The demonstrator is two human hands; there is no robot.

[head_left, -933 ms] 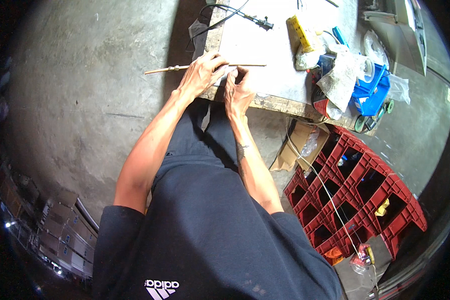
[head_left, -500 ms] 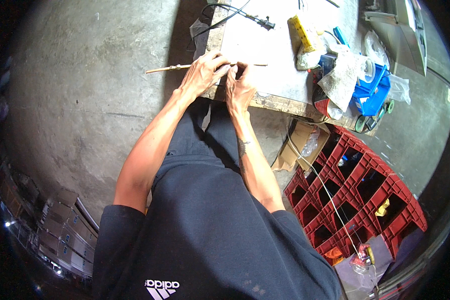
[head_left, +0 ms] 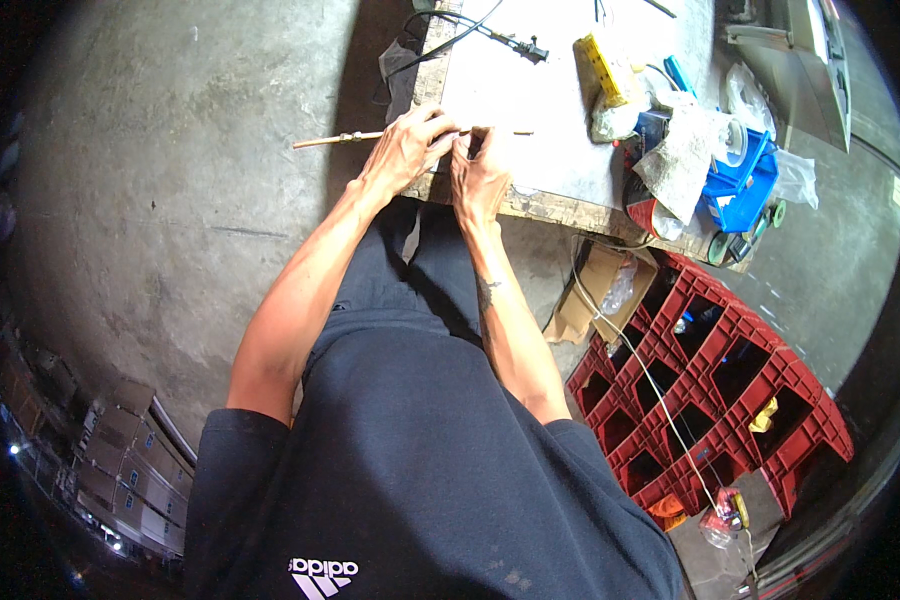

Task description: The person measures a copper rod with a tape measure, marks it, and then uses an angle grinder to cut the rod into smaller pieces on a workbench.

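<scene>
Left hand (head_left: pixel 410 140): closed around the thin rod (head_left: pixel 322 141).
Right hand (head_left: pixel 480 175): seems pinched on it, view poor.
Rod care: I should support it straight over the tabletop (head_left: pixel 555 165).

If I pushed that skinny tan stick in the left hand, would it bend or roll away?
The thin tan stick is probably fairly stiff: its end pokes out past the left hand without drooping. It's likely light, being so skinny. The knobbly bit might stop smooth rolling.

More rod (head_left: pixel 320 142) covered by the hands (head_left: pixel 482 181)
</scene>
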